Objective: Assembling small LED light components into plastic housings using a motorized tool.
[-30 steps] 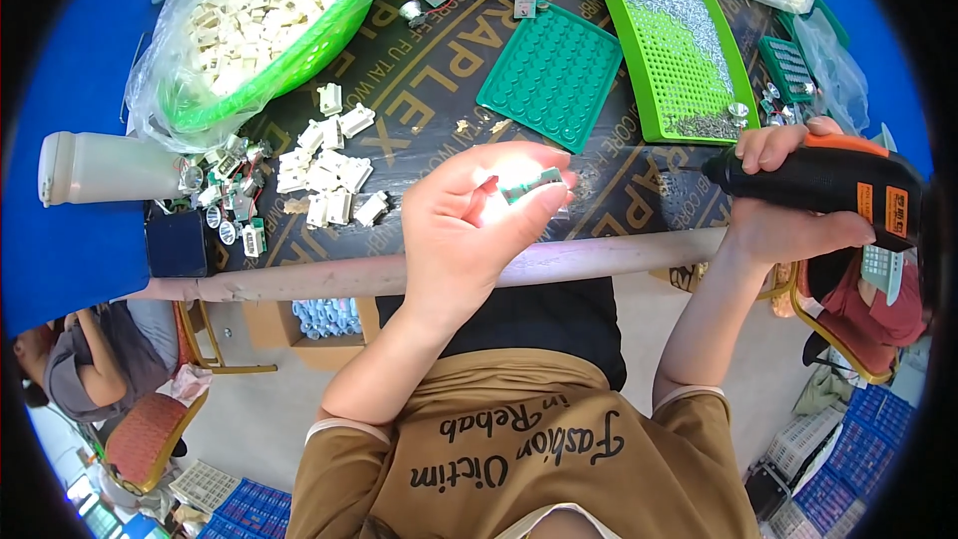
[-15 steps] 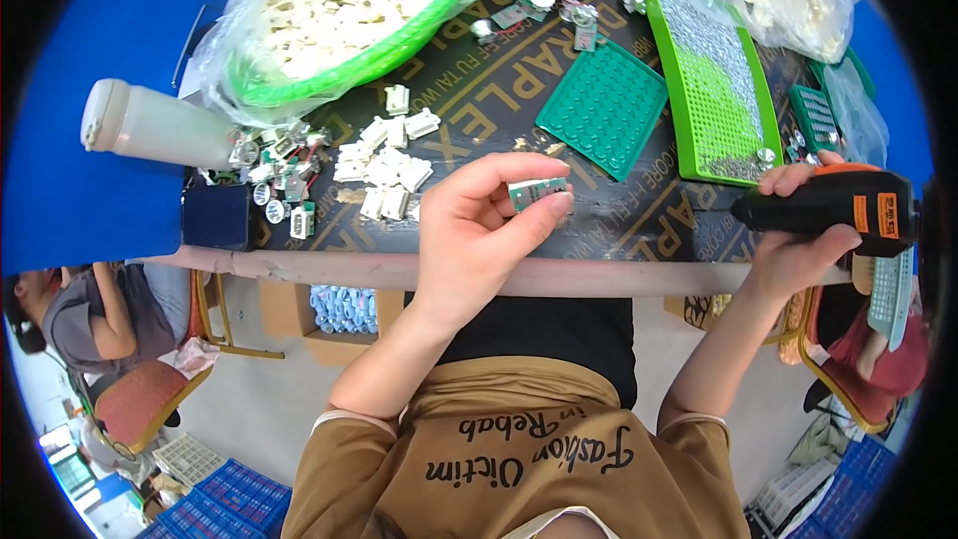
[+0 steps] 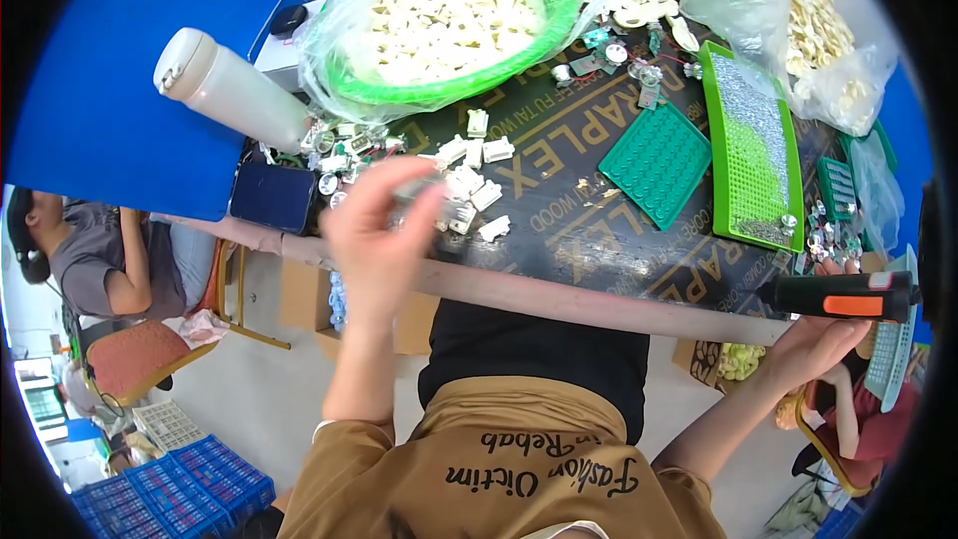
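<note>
Gold lettering [image 3: 559, 145] on desk [image 3: 534, 265]; small label [image 3: 880, 281] on blk/orange driver [image 3: 843, 296], unreadable. Driver at 3 o'clock, long axis approx 9–3, nose to 9, fingers of my R hand [image 3: 806, 347] gripping it. My L hand [image 3: 374, 225] blurred, fingers part-curled, can't tell if holding anything; partly hides white parts [image 3: 486, 197]. Lime tray [image 3: 738, 175] at driver's 11.

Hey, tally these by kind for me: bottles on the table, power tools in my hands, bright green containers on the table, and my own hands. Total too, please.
White bottle: 1
Power tool: 1
Bright green containers: 2 (round basket, perforated tray)
Hands: 2 (left hand, right hand)
Total: 6
</note>
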`<state>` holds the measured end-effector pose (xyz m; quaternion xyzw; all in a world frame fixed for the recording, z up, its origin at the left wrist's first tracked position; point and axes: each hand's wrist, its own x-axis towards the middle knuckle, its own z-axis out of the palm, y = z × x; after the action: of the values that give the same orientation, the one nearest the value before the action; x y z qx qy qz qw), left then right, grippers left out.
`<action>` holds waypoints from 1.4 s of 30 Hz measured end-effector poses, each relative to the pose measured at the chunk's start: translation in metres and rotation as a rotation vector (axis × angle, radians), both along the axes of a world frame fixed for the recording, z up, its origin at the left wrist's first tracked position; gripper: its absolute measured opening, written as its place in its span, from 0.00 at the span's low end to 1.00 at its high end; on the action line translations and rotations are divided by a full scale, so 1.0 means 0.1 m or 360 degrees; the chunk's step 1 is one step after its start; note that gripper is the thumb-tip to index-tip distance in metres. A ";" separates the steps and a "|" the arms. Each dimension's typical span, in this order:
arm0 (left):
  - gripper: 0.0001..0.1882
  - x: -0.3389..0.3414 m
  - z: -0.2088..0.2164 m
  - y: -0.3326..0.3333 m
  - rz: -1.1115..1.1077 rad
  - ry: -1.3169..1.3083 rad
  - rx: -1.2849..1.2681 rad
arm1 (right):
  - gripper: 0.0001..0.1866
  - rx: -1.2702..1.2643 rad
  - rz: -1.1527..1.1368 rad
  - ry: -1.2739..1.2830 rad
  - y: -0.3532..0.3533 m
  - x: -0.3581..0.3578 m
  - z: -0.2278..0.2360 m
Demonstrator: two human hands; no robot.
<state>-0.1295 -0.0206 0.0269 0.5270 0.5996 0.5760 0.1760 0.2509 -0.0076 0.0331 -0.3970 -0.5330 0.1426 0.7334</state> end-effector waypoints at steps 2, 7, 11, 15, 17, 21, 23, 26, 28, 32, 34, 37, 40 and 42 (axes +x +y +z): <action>0.09 -0.26 0.06 0.06 0.0224 0.0007 0.0111 | 0.24 0.0179 -0.0266 0.0098 0.00 -0.04 0.04; 0.09 -0.80 -0.03 0.31 0.0376 0.0774 0.0125 | 0.11 0.1006 -0.0459 -0.0726 -0.17 -0.09 0.09; 0.12 -0.85 -0.21 0.32 0.0458 0.1168 -0.0084 | 0.05 0.0381 0.0144 -0.0788 -0.26 -0.81 0.17; 0.13 -0.68 -0.18 0.26 0.0581 0.1246 -0.0070 | 0.09 -0.0131 0.0393 -0.1455 0.18 -1.21 0.27; 0.13 -0.61 -0.08 0.20 0.0669 0.1228 0.0063 | 0.10 -0.0180 0.0252 -0.1676 0.40 -1.33 0.22; 0.08 -0.41 0.05 0.05 0.0560 0.1066 0.0297 | 0.12 -0.0444 -0.0266 -0.2220 0.82 -1.49 0.12; 0.06 -0.26 0.12 0.04 0.0361 0.0926 0.0276 | 0.13 -0.0598 -0.0250 -0.2295 0.99 -1.50 0.03; 0.04 -0.12 0.11 0.18 0.0044 0.0783 0.0160 | 0.14 -0.0664 -0.0237 -0.2356 1.22 -1.49 -0.12; 0.05 -0.07 0.12 0.28 -0.0153 0.0892 0.0072 | 0.11 -0.0681 -0.0225 -0.2300 1.33 -1.50 -0.16; 0.11 0.01 0.08 0.49 -0.0292 0.1177 -0.0081 | 0.08 -0.0597 -0.0267 -0.2229 1.47 -1.48 -0.24; 0.11 0.06 0.05 0.60 -0.0389 0.1349 -0.0215 | 0.06 -0.0553 -0.0149 -0.2005 1.47 -1.49 -0.22; 0.11 0.12 0.08 0.66 -0.0534 0.1457 -0.0347 | 0.05 -0.0517 0.0051 -0.1633 1.46 -1.47 -0.16; 0.10 0.16 0.06 0.69 -0.0539 0.1635 -0.0352 | 0.10 -0.0662 -0.0016 -0.1669 1.49 -1.44 -0.20; 0.09 0.15 0.06 0.69 -0.0520 0.1689 -0.0387 | 0.16 -0.0732 -0.0035 -0.1730 1.52 -1.44 -0.24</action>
<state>-0.1143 0.0487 0.0328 0.8060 0.5786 0.1245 -0.0031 0.1066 0.1448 0.0086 -0.5676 -0.7836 0.0232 0.2516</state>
